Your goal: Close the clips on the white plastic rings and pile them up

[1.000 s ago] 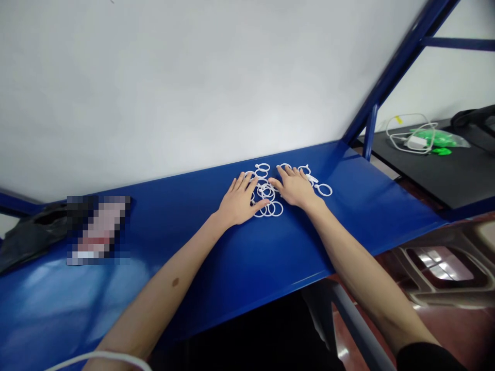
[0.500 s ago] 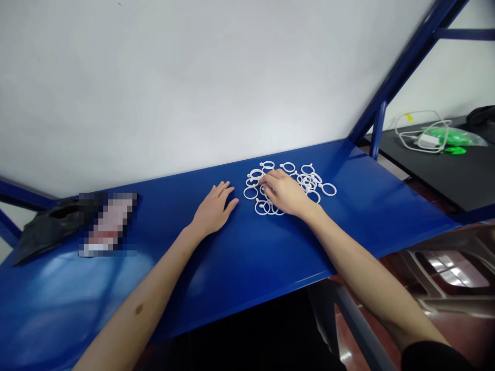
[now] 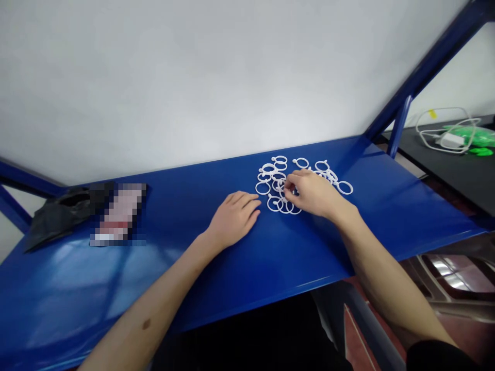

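Observation:
A heap of several white plastic rings (image 3: 270,178) lies on the blue shelf (image 3: 247,257) near the back wall. My right hand (image 3: 315,195) rests on the heap with its fingers curled, pinching at a ring under the fingertips. My left hand (image 3: 233,218) lies flat on the shelf just left of the rings, fingers stretched out and holding nothing.
A black bag (image 3: 62,214) and a blurred-out flat item (image 3: 119,214) lie at the shelf's left end. A blue frame post (image 3: 398,126) stands at the right. Beyond it a black table (image 3: 460,175) carries a white cable (image 3: 441,135) and green plastic (image 3: 469,136).
My left hand has come off the rings and moved left onto bare shelf. My right hand has slid left over the heap and curled its fingers. The view has shifted.

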A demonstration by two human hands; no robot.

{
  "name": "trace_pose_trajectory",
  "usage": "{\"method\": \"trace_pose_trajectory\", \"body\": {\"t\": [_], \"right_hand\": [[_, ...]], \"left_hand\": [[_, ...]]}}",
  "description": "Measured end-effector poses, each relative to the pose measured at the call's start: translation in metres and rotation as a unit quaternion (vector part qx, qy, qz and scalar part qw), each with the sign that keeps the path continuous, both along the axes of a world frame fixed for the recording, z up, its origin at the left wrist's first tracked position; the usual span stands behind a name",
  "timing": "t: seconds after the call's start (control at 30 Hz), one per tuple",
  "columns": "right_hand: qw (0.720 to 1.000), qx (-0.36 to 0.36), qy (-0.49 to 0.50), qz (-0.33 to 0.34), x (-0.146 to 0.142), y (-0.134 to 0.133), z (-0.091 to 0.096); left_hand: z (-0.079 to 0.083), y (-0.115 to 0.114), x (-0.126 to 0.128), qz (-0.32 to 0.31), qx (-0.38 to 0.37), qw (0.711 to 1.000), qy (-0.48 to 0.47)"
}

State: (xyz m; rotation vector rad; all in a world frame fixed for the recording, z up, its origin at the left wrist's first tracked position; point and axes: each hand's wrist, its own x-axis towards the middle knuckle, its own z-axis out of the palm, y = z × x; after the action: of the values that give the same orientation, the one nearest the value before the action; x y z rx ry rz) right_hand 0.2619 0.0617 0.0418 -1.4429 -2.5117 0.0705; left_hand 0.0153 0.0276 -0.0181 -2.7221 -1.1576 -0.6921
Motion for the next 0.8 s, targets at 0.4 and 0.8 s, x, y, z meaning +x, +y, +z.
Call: {"method": "trace_pose_trajectory", "body": {"t": [0.4, 0.8], "right_hand": [[0.996, -0.083, -0.030, -0.029, -0.011, -0.009, -0.010], [0.995, -0.093, -0.004, -0.045, -0.005, -0.012, 0.005]], "left_hand": [[0.002, -0.009, 0.016, -0.059, -0.034, 0.998, 0.013], [0.003, -0.005, 0.008, -0.020, -0.044, 0.999, 0.011]]}}
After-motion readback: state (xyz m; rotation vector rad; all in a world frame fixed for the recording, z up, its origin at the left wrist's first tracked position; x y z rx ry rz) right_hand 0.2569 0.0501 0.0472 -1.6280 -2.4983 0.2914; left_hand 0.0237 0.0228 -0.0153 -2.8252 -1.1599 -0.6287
